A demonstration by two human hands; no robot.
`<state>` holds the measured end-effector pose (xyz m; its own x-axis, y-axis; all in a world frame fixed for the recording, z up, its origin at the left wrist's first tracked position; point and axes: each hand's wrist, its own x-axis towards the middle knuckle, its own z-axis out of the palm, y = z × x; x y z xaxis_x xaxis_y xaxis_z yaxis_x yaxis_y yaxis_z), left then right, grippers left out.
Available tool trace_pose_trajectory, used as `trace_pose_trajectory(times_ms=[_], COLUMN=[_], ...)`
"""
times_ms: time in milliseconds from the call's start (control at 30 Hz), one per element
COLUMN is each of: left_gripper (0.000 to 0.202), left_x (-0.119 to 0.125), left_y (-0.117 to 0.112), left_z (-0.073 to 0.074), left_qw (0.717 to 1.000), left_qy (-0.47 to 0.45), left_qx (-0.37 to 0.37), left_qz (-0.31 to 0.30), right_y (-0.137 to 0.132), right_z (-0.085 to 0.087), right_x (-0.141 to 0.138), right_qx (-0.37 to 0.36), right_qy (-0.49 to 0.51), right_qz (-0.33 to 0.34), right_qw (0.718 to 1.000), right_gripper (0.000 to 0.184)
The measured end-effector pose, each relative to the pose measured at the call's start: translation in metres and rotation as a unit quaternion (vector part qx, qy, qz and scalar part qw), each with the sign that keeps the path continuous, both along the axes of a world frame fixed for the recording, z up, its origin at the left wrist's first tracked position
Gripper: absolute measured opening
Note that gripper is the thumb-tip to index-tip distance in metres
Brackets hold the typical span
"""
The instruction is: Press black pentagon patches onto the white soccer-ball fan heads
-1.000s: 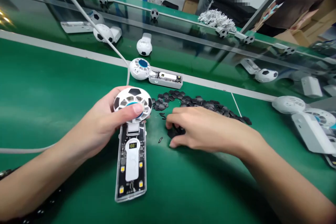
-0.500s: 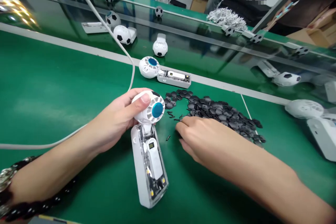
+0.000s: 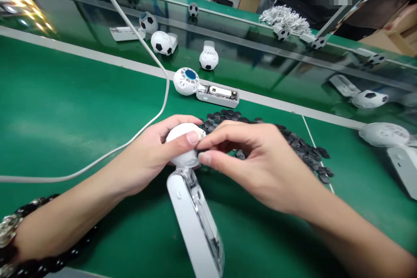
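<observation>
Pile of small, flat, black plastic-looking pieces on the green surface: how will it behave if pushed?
The loose black pieces would probably spread apart; being thin and flat, they should slide more readily than roll. Their small size suggests little weight each.

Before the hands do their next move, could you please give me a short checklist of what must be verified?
1. Left hand gripping the fan head: ok, its thumb lies across it.
2. Right hand in position: ok, its fingertips are at the side of the fan head.
3. Small part between those fingertips: cannot tell, the fingers hide it.
4. Cable away from the held fan: ok, they are apart.
5. Black pieces gathered tidily: not ok, they lie loosely scattered.
</observation>
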<state>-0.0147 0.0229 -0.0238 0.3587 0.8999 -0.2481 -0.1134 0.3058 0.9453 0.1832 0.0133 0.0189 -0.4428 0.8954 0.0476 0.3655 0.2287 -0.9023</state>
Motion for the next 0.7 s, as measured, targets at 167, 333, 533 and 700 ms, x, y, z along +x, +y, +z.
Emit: trace_pose_trajectory(times_ms=[167, 333, 533, 700], left_gripper=[0.048, 0.052, 0.063, 0.045], left_x=[0.006, 0.004, 0.001, 0.003], left_y=[-0.004, -0.007, -0.009, -0.008], left_z=[-0.002, 0.003, 0.005, 0.008], left_qw=[0.996, 0.995, 0.993, 0.986], left_qy=[-0.038, -0.047, -0.066, -0.097], left_qx=[-0.076, -0.090, -0.084, -0.123], left_qz=[0.008, -0.015, -0.048, -0.048], right_y=[-0.003, 0.004, 0.010, 0.017], right_z=[-0.012, -0.014, -0.021, -0.032], right_x=[-0.014, -0.010, -0.003, 0.001], right_qx=[-0.117, -0.139, -0.068, -0.176], right_qy=[0.062, 0.041, 0.003, 0.156], right_qz=[-0.027, -0.045, -0.049, 0.047], right_qw=[0.991, 0.988, 0.996, 0.971], right_gripper=[0.014, 0.026, 0.041, 0.057])
